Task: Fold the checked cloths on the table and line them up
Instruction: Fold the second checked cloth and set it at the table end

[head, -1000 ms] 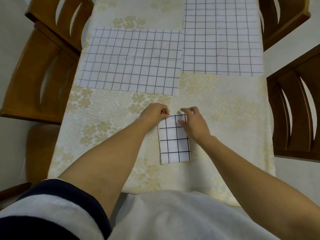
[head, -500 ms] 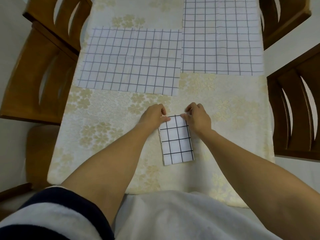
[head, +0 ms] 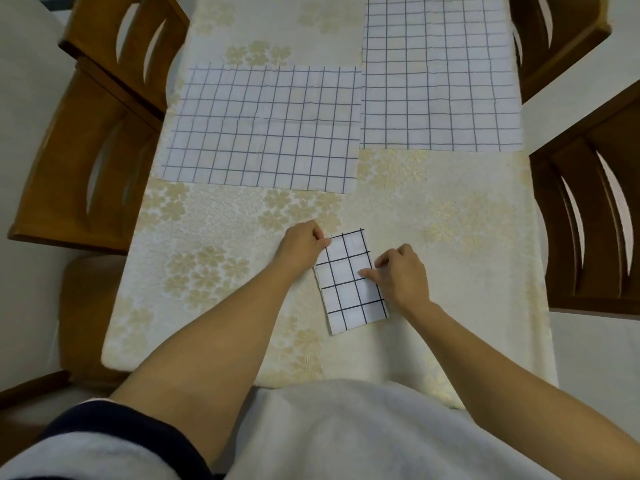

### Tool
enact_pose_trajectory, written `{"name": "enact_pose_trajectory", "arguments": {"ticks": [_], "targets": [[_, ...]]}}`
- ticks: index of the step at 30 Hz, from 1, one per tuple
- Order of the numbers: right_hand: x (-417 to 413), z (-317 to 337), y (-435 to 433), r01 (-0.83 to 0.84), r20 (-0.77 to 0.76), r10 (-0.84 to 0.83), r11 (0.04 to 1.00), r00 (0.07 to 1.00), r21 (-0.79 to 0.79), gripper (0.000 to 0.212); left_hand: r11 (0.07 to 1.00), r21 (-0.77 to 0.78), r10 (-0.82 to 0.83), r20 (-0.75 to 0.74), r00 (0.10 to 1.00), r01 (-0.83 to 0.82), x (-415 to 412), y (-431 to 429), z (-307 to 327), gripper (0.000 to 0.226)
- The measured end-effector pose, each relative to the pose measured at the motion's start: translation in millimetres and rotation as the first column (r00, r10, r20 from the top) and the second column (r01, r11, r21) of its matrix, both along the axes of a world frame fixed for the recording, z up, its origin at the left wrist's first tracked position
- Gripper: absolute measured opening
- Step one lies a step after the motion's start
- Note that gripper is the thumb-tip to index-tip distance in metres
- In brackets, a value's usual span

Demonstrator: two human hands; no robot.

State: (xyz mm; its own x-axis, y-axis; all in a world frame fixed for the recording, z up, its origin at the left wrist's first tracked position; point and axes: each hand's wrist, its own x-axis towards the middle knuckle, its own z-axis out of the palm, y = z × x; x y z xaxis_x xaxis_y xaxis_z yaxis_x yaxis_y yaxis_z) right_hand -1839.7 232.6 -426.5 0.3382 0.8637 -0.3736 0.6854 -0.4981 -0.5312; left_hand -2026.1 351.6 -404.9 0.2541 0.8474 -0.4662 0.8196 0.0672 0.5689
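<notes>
Floral table (head: pixel 450 271), near middle: one folded cloth (head: pixel 349 289); left hand (head: pixel 301 245) pinches its far corner, right hand (head: pixel 403 278) pinches its right edge (we judge: final squaring). Next: release, line it up, take a flat cloth (head: pixel 263 129) beyond.

No legible text, label or number anywhere.

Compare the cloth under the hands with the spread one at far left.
The near cloth is folded into a small narrow rectangle; the far-left cloth lies spread open, much larger. The left hand and right hand touch the near cloth; the far-left cloth is untouched. Both are white with dark checks.
</notes>
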Motion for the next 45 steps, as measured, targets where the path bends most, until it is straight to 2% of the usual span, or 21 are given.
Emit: {"name": "enact_pose_trajectory", "arguments": {"ticks": [3, 5, 9, 12, 14, 18, 19, 21, 22, 24, 26, 27, 29, 32, 35, 37, 42, 45], "targets": [[-1.3, 3.9, -4.9, -0.045, 0.024, 0.046, 0.999, 0.999, -0.028, 0.035, 0.999, 0.0, 0.042, 0.073, 0.996, -0.042, -7.5, -8.0, 1.9, 0.014], [2.3, 7.6, -1.7, -0.06, -0.018, 0.059, 0.998, 0.998, -0.034, 0.031, 0.998, -0.052, 0.053, 0.109, 0.993, -0.047, -15.0, -13.8, 1.7, 0.017], [14.6, 17.6, 11.5, -0.005, -0.132, 0.0, 0.999, 0.991, -0.033, 0.026, 0.981, -0.188, 0.066, 0.094, 0.993, -0.048, -29.0, -24.4, 3.7, 0.014], [21.1, 20.2, 23.4, -0.018, -0.162, 0.013, 0.999, 0.987, -0.03, 0.021, 0.94, -0.339, 0.067, 0.085, 0.994, -0.034, -36.5, -37.0, 10.1, 0.017], [22.3, 19.9, 27.8, -0.036, -0.164, 0.031, 0.999, 0.986, -0.024, 0.022, 0.924, -0.379, 0.074, 0.064, 0.995, -0.044, -40.8, -46.4, 11.8, 0.018], [20.8, 15.8, 33.9, -0.08, -0.116, 0.079, 0.997, 0.99, -0.003, 0.028, 0.931, -0.351, 0.123, 0.052, 0.991, -0.097, -44.9, -62.1, 12.6, 0.022], [19.7, 13.9, 35.2, -0.104, -0.069, 0.105, 0.994, 0.992, 0.024, 0.031, 0.932, -0.348, 0.121, 0.045, 0.992, -0.098, -44.2, -65.1, 13.3, 0.024], [16.9, 9.1, 35.7, -0.188, 0.123, 0.175, 0.977, 0.977, 0.1, 0.043, 0.95, -0.298, 0.091, -0.012, 0.996, -0.091, -41.4, -69.0, 15.6, 0.029], [13.8, 8.3, 34.3, -0.219, 0.218, 0.187, 0.966, 0.958, 0.135, 0.048, 0.972, -0.22, 0.071, -0.07, 0.995, -0.085, -40.0, -70.1, 16.3, 0.033], [4.1, 10.3, 28.8, -0.248, 0.313, 0.173, 0.944, 0.934, 0.217, 0.057, 0.998, 0.065, 0.03, -0.195, 0.98, -0.017, -35.1, -71.9, 17.7, 0.036], [-11.4, 12.2, 20.1, -0.283, 0.321, 0.184, 0.913, 0.929, 0.295, 0.062, 0.933, 0.323, -0.088, -0.219, 0.972, 0.157, -22.3, -72.1, 20.1, 0.038], [-19.8, 10.9, 14.4, -0.306, 0.309, 0.207, 0.896, 0.928, 0.32, 0.063, 0.896, 0.356, -0.193, -0.222, 0.956, 0.264, -12.7, -71.4, 21.7, 0.042], [-31.7, 6.2, 2.3, -0.329, 0.263, 0.244, 0.875, 0.933, 0.354, 0.059, 0.853, 0.325, -0.35, -0.222, 0.91, 0.408, 5.8, -70.5, 23.0, 0.052], [-33.9, -1.3, -14.0, -0.311, 0.2, 0.252, 0.877, 0.947, 0.366, 0.058, 0.859, 0.245, -0.401, -0.222, 0.889, 0.449, 18.2, -68.9, 17.0, 0.065], [-28.3, -6.3, -21.9, -0.342, 0.211, 0.284, 0.879, 0.935, 0.334, 0.058, 0.848, 0.146, -0.463, -0.261, 0.847, 0.509, 16.8, -67.5, 11.6, 0.079], [-29.5, -8.1, -23.2, -0.364, 0.208, 0.312, 0.884, 0.927, 0.294, 0.059, 0.848, 0.106, -0.478, -0.27, 0.836, 0.519, 14.6, -65.9, 10.7, 0.084], [-41.8, -9.9, -20.2, -0.407, 0.166, 0.376, 0.879, 0.912, 0.249, 0.063, 0.899, 0.045, -0.422, -0.17, 0.89, 0.435, 11.1, -62.9, 8.8, 0.085], [-44.8, -17.5, -21.3, -0.413, 0.159, 0.387, 0.89, 0.908, 0.195, 0.062, 0.888, 0.012, -0.451, -0.173, 0.876, 0.46, 8.2, -61.5, 7.2, 0.087]]}}
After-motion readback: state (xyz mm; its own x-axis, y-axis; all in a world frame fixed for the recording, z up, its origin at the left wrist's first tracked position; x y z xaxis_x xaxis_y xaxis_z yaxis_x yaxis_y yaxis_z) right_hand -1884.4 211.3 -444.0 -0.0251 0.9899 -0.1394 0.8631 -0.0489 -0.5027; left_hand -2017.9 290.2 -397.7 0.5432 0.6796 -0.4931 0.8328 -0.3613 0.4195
